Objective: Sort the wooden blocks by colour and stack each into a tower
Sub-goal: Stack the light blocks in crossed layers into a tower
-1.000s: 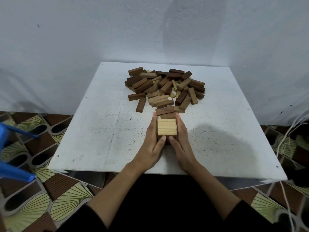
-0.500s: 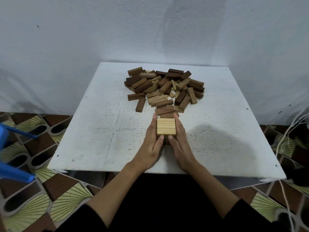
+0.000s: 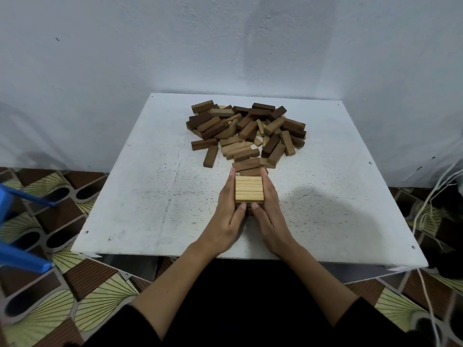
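**Pale tower squared between two hands, mixed heap behind**

Small tower of pale, straight-grained pine blocks standing on square white painted tabletop, near its front edge and about midway across. Top layer: flat rectangular blocks laid side by side, long axes running left to right, seams visible as parallel lines; square outline from above. Lower layers mostly hidden by the hands; a sliver of shadowed wood shows under the near edge.

Left hand flat against the tower's left face, fingers straight and extended toward the wall, thumb pressed at the near-left corner. Right hand mirrored on the tower's right face, fingers straight, thumb at the near-right corner. Thumb tips close together in front of the tower. Neither hand curled round anything; both pressing inward, palms open.

Just beyond the tower, touching or nearly touching the fingertips: loose heap of rectangular wooden blocks in pale, mid-brown and dark brown tones, jumbled at all angles, some overlapping. Matte surfaces, sharp edges.

Tabletop scuffed and speckled with dark marks, small holes near the corners. Left of the tower, off the table: blue plastic stool legs over patterned brown-and-cream floor tiles. Right of the tower, off the table: pale cords. Behind the heap: plain whitish wall.
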A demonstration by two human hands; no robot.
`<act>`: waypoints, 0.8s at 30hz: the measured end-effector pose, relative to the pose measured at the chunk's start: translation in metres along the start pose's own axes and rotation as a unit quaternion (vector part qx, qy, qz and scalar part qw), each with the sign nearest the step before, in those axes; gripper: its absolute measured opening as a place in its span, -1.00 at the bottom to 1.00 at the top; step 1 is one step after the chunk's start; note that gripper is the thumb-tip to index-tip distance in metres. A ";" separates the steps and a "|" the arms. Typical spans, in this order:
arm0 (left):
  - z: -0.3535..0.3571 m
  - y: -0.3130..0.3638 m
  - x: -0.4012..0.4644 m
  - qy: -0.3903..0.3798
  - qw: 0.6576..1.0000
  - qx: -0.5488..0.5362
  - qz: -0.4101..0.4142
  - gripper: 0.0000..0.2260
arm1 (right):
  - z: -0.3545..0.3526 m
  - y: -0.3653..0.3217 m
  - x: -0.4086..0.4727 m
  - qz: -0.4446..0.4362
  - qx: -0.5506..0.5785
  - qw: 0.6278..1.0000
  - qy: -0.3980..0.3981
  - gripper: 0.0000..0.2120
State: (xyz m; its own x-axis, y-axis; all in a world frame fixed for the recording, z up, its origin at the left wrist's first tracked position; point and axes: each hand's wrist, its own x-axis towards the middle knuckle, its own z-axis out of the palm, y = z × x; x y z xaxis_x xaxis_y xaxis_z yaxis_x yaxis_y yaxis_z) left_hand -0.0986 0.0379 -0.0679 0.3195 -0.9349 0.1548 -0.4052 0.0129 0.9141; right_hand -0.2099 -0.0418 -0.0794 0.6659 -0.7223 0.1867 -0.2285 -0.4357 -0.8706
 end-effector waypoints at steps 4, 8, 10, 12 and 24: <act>0.000 0.000 0.001 0.000 1.000 0.003 0.003 -0.42 | 0.000 0.000 0.000 -0.001 0.000 1.000 0.000 -0.31; 0.001 -0.001 0.001 0.001 1.000 0.007 0.002 -0.42 | 0.000 -0.001 0.000 0.005 0.002 1.000 -0.004 -0.30; 0.000 -0.001 0.000 0.001 1.000 0.007 0.002 -0.42 | 0.000 -0.001 0.000 0.002 0.000 1.000 -0.004 -0.30; 0.000 -0.002 0.000 0.003 1.000 0.008 0.004 -0.43 | 0.000 0.000 -0.001 -0.002 -0.001 1.000 -0.003 -0.31; -0.001 -0.009 -0.001 0.061 0.993 -0.099 -0.023 -0.39 | -0.004 0.001 0.000 -0.005 0.059 0.996 0.071 -0.31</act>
State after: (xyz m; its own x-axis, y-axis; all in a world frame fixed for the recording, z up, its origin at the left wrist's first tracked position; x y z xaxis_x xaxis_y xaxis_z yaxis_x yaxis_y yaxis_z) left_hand -0.0942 0.0387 -0.0759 0.4402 -0.8862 0.1444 -0.2159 0.0517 0.9750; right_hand -0.2123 -0.0441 -0.0782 0.5583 -0.7906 0.2514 -0.1310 -0.3832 -0.9143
